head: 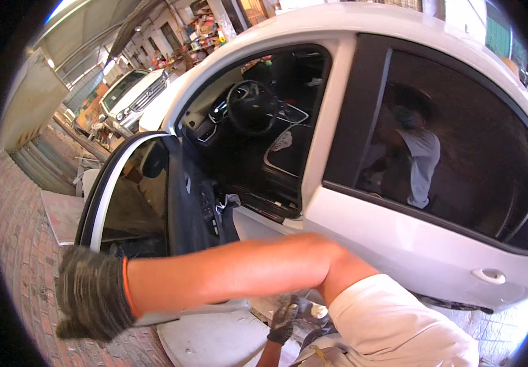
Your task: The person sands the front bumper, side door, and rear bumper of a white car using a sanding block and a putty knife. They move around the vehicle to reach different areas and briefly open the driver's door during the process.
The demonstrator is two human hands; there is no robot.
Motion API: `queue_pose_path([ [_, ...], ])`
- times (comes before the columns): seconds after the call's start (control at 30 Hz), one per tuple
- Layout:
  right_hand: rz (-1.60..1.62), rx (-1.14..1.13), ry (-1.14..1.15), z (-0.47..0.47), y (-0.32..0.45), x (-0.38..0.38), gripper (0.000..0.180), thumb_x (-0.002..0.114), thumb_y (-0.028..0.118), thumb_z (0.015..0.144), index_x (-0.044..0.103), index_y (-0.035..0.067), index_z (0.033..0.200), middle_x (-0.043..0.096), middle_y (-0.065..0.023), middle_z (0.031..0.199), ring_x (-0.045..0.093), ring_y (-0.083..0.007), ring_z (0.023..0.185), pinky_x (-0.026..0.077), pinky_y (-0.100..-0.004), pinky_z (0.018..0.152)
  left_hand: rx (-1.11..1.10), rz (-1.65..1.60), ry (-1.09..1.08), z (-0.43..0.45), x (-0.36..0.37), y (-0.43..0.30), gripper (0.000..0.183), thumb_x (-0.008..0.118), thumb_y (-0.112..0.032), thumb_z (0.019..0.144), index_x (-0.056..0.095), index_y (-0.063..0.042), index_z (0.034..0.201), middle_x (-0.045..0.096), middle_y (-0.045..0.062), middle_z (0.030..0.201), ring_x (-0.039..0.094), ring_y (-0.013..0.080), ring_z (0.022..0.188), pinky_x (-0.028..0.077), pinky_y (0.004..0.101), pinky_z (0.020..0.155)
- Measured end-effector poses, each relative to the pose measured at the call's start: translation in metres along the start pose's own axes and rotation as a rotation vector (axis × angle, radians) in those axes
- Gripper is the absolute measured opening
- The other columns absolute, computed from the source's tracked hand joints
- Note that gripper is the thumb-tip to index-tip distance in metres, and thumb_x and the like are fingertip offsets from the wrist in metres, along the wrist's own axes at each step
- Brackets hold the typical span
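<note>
A white car's front door [179, 206] stands open. My right arm reaches across the view to the left, and my right hand [94, 293], in a dark knitted glove with an orange cuff edge, is over the door's outer end. It is blurred and its fingertips are hidden, so contact with the door is unclear. Lower down, my left hand [283, 323], also in a dark glove, is beside a grey object with a round, whitish end [319, 312]; whether it holds this is unclear. The closed rear door [383, 229] is at the right.
Inside the car are a steering wheel [252, 108] and a dark seat [287, 149]. A pale panel [213, 339] lies below the open door. Brick paving [25, 238] runs along the left. Another white vehicle [133, 98] and cluttered shelves [204, 36] are farther back.
</note>
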State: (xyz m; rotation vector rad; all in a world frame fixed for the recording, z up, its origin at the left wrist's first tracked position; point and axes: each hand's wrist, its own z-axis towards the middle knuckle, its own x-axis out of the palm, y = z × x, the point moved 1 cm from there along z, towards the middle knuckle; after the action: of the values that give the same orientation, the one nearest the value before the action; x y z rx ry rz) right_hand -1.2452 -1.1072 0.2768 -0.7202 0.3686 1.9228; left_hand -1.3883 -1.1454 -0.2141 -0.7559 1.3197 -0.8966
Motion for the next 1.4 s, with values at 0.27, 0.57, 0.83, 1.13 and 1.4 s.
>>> queue_pose_path([
  [0.27,-0.544,0.175,-0.032,-0.063,0.020,-0.121,0.019,0.052,0.029,0.090,0.061,0.012,0.089,0.068,-0.0083,0.087,0.065,-0.0279,0.081,0.054,-0.0431,0.075,-0.193,-0.678,-0.014,-0.002,0.055,-0.143,0.022,0.056,-0.008,0.103,0.063,-0.001,0.122,0.065,0.004,0.115,0.059,0.0107,0.100,0.050,0.0282,0.091],
  [0.57,-0.554,0.886,-0.455,-0.250,0.396,-0.282,0.020,0.061,0.021,0.100,0.070,0.004,0.105,0.068,-0.0101,0.095,0.065,-0.0243,0.092,0.054,-0.0361,0.082,0.159,-0.308,0.077,-0.054,0.070,-0.295,0.033,0.062,-0.018,0.101,0.062,0.006,0.123,0.067,0.017,0.116,0.064,0.0255,0.105,0.052,0.0352,0.093],
  [0.83,-0.052,1.331,-1.498,-0.367,0.757,-0.199,0.046,0.055,0.041,0.103,0.064,0.003,0.129,0.070,-0.0080,0.116,0.066,-0.0189,0.105,0.055,-0.0349,0.090,0.322,-0.504,0.869,-0.114,0.263,-0.443,0.033,0.065,-0.016,0.099,0.061,0.001,0.128,0.065,0.011,0.121,0.062,0.0206,0.109,0.053,0.0327,0.091],
  [1.13,-1.044,1.164,-2.080,-0.455,0.911,-0.190,0.027,0.065,0.023,0.099,0.066,0.004,0.118,0.070,-0.0081,0.103,0.067,-0.0181,0.094,0.056,-0.0324,0.084,0.041,-0.624,1.502,-0.198,0.463,-0.547,0.032,0.060,-0.009,0.101,0.058,0.001,0.131,0.065,0.009,0.124,0.064,0.0152,0.110,0.056,0.0282,0.092],
  [1.4,-1.225,1.004,-2.445,-0.449,1.017,-0.289,0.034,0.067,0.018,0.098,0.060,0.007,0.129,0.070,-0.0056,0.109,0.068,-0.0170,0.094,0.056,-0.0294,0.082,-0.175,-0.833,1.208,-0.212,0.630,-0.690,0.042,0.060,-0.021,0.103,0.049,0.004,0.136,0.058,0.015,0.124,0.064,0.0217,0.105,0.063,0.0351,0.081],
])
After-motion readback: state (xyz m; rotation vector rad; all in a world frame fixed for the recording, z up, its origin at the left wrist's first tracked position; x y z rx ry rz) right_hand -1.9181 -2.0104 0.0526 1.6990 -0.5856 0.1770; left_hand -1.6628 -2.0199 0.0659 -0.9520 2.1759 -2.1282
